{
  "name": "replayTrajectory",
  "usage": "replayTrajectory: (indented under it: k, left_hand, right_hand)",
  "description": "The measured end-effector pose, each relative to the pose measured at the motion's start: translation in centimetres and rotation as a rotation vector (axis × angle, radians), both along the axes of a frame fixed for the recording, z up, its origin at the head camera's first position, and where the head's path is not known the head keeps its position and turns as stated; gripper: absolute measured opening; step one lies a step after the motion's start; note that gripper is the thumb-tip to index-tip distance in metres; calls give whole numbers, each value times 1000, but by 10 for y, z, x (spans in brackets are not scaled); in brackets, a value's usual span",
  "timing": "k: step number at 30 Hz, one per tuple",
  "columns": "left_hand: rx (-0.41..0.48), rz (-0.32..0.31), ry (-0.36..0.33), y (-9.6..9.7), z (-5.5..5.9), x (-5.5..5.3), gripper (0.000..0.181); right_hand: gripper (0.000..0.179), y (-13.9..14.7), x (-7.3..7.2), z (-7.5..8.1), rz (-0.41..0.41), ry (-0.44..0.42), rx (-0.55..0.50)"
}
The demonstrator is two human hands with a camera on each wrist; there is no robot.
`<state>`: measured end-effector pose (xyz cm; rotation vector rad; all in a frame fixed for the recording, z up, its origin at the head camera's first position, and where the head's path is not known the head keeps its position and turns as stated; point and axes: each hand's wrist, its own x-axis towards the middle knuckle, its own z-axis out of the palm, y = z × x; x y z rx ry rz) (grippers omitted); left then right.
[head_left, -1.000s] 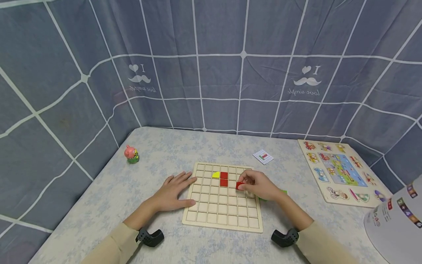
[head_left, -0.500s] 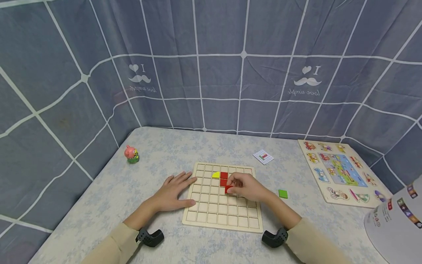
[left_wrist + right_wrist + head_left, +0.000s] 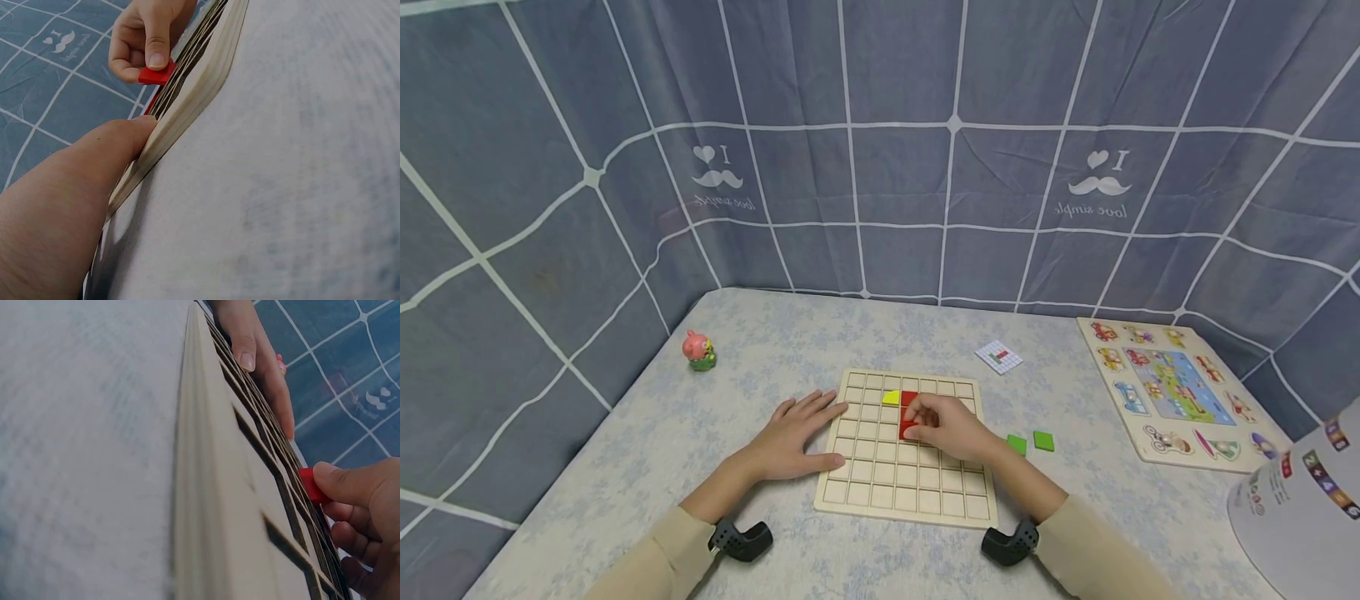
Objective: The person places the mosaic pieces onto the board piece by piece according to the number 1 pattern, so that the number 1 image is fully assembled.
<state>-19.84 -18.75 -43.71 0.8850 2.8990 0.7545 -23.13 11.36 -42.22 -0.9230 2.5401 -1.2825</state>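
Note:
A wooden grid board (image 3: 880,492) lies on the table in the head view. My right hand (image 3: 951,429) pinches a red square tile (image 3: 314,486) between thumb and fingers, low over a cell near the board's middle. The left wrist view shows this tile tilted at the grid. Just beyond it, red tile (image 3: 909,397) sits in the grid, beside a yellow tile (image 3: 891,397) with one rounded corner; the fingers partly cover the red ones. My left hand (image 3: 793,442) lies spread at the board's left edge, thumb and fingertips on its rim.
Two green tiles (image 3: 1043,441) lie right of the board, near my right forearm. Behind it is a small gridded card (image 3: 999,357). A picture puzzle board (image 3: 1180,387) and a white cylindrical container (image 3: 1292,508) stand at right. A pink figurine (image 3: 699,350) stands at left.
My right hand has carried the red tile leftward over the board, to below the placed red tiles. The green tiles have come into view from behind the arm. My left hand stays still.

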Motion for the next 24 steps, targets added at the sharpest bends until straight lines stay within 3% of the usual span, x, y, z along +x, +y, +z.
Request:
replayTrajectory:
  k: [15,24]
  left_hand:
    - [2,2,-3,0,1,0,82]
    - [-2,1,2,0,0,0,82]
  right_hand:
    - [9,-1,-1,-5,2,33,-21]
    - [12,0,-1,-5,-18,104,9]
